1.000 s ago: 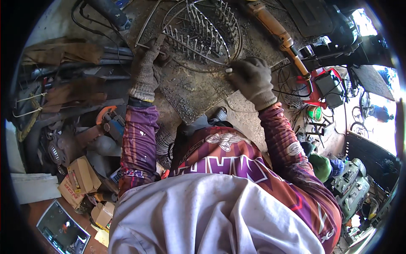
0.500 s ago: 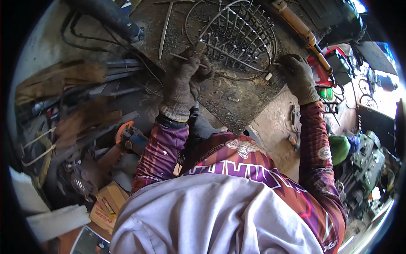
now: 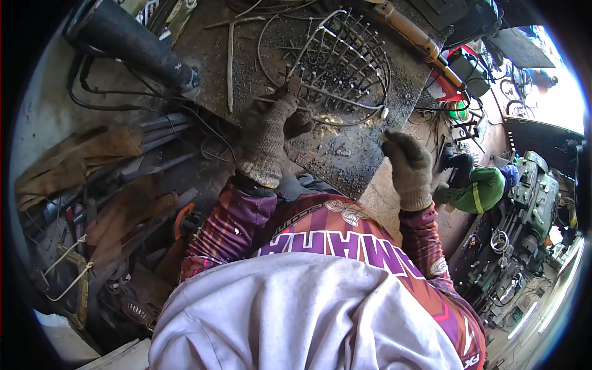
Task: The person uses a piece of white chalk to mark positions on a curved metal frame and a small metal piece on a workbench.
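Observation:
My left hand (image 3: 271, 120), in a grey knit glove, is closed around a thin metal rod (image 3: 264, 99) beside the left edge of a round metal frame. A small flat metal piece (image 3: 294, 85) stands just beyond its fingers, touching the frame; whether the hand grips it too is unclear. The frame (image 3: 336, 98) has a curved bar, a ring and many short rods like a grate. My right hand (image 3: 408, 163), gloved too, hangs apart from the frame at its near right, fingers drawn together. What its fingertips hold, if anything, is too small to tell. A small white piece (image 3: 384, 112) sits at the ring.
The frame rests on a dirty metal tabletop (image 3: 342, 157) strewn with grit. A T-shaped rod (image 3: 231, 68) lies left of it; a brown pipe (image 3: 416, 37) lies at far right. A dark cylinder (image 3: 135, 46) with cables stands left. A person in green (image 3: 481, 190) crouches by a machine (image 3: 533, 191).
My right hand has drawn back from the ring's right edge toward me. The left hand stays by the frame with the rod. The view has shifted, and the person in green shows more.

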The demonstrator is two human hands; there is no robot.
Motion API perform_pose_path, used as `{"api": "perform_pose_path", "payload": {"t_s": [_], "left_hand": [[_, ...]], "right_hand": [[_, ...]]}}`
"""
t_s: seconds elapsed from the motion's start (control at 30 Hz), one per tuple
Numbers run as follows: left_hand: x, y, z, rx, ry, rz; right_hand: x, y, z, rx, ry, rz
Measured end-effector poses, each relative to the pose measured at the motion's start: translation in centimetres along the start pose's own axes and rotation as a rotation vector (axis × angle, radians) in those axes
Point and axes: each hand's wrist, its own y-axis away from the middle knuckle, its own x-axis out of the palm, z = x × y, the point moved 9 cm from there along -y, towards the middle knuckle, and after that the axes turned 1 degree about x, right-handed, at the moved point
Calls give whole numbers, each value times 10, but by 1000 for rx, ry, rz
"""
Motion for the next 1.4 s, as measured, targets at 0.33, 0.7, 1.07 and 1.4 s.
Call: {"api": "perform_pose_path", "payload": {"t_s": [0.33,0.7,1.07,1.4], "left_hand": [[-5,5,-3,-147,-5,23],[1,4,4,-264,-54,141],[1,1,-17,112,-379,307],[17,5,-30,-15,-125,214]], "right_hand": [[72,12,37,-275,938,179],[120,1,98,-244,637,-87],[156,-28,118,-316,725,-69],[165,-32,119,-285,785,-84]]}}
